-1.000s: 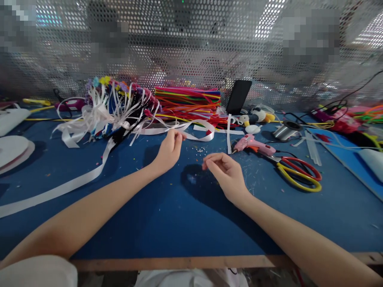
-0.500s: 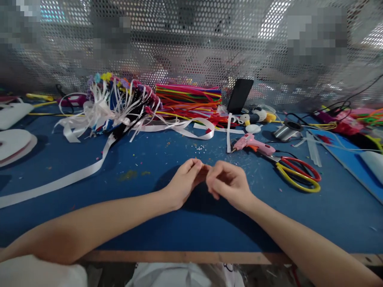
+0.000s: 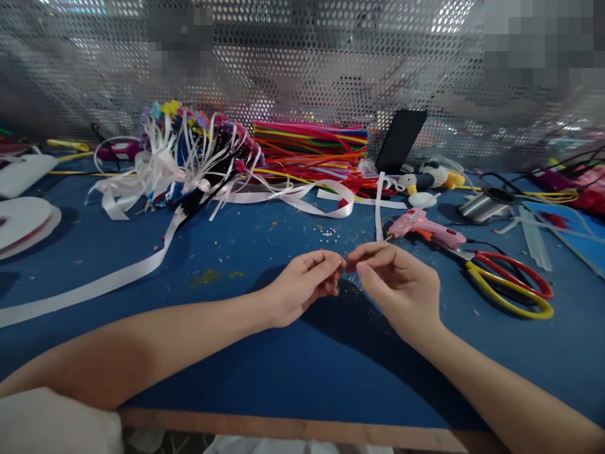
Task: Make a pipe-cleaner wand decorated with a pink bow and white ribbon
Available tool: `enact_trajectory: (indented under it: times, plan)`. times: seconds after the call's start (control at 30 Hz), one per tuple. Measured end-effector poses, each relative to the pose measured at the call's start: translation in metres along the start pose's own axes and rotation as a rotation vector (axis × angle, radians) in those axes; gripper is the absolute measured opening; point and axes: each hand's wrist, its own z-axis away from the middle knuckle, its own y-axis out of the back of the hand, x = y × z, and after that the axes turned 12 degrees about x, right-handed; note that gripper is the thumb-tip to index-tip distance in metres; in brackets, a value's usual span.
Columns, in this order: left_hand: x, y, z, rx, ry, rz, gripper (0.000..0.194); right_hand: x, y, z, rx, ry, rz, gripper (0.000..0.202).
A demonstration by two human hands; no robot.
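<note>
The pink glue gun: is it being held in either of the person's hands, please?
No, the pink glue gun lies on the blue table, beyond the right hand.

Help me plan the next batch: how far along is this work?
Seemingly done: the flowered, ribboned pieces heaped at the back. In hand: the left hand and right hand nearly meet; anything pinched is too small to tell. Probably left: the loose white beads beyond them and the bundled pipe cleaners.
</note>
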Motion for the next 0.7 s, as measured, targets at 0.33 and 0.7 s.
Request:
enact_trajectory:
  times: [0.33,0.7]
  plan:
    - [0.0006,0.0030,-0.0044,0.002,0.063,0.066,0.037,0.0082,0.0028,0.0041,-0.028,0.221,0.187,0.009]
    - [0.0008,0.0040,-0.0056,0.002,0.094,0.087,0.039,0.0086,0.0042,0.0064,-0.028,0.258,0.223,0.011]
